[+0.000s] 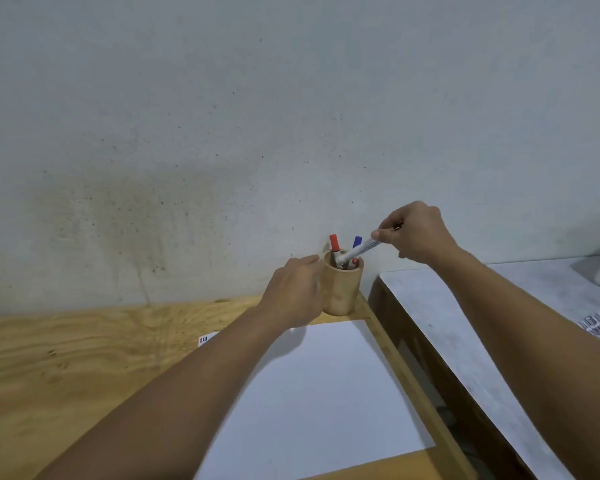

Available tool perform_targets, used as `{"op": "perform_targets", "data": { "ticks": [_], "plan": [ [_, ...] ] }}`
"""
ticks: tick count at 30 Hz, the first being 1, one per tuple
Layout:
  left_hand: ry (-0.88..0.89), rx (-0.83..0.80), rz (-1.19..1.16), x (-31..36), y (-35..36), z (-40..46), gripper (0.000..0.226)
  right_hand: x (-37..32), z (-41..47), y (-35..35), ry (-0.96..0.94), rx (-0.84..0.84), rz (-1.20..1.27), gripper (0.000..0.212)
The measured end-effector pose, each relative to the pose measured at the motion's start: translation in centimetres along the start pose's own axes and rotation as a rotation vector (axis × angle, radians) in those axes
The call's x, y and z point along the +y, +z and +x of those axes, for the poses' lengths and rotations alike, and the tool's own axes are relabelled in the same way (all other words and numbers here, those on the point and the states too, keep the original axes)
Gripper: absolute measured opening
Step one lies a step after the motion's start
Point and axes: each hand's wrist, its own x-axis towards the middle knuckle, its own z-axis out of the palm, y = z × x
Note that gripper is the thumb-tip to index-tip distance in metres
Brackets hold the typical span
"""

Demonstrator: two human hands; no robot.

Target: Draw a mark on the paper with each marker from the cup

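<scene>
Paper (326, 386) lay blank on the wooden table (84, 358), near edge cut off by the frame, left side under the left forearm. Behind it, touching the wall, stood the wooden cup (343, 289), which the left hand (295, 292) steadied, fingers curled against its side. The right hand (416, 233) pinched a white marker (357, 252), tilted, with its lower end inside the cup's mouth. A red-capped marker (334, 244) and a blue-capped marker (356, 243) stood beside it. Dragged out at that slant, the white marker could have levered the rim and tipped the cup, or flicked its neighbours out. Its cap colour was hidden in the fingers, its tip in the cup. A small striped card (207, 338) peeked out by the forearm, unreadable.
</scene>
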Motion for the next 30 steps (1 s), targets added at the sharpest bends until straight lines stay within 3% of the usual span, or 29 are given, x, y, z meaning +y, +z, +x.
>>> {"op": "perform_targets", "data": {
  "ticks": [7, 11, 21, 30],
  "plan": [
    [0.134, -0.052, 0.166, -0.4, 1.6, 1.0, 0.047, -0.3, 1.6, 3.0, -0.108, -0.052, -0.001, 0.021],
    [0.095, -0.093, 0.168, -0.4, 1.5, 0.7, 0.061, -0.1, 1.5, 5.0, -0.112, -0.084, 0.000, 0.029],
    [0.049, -0.144, 0.160, -0.1, 1.1, 0.5, 0.068, 0.6, 0.4, 7.1, -0.097, 0.067, 0.058, 0.018],
    [-0.003, -0.222, 0.072, 0.1, -0.6, 0.0, 0.075, 0.5, -1.2, 6.6, -0.046, 0.038, 0.069, 0.039]
  ]
}}
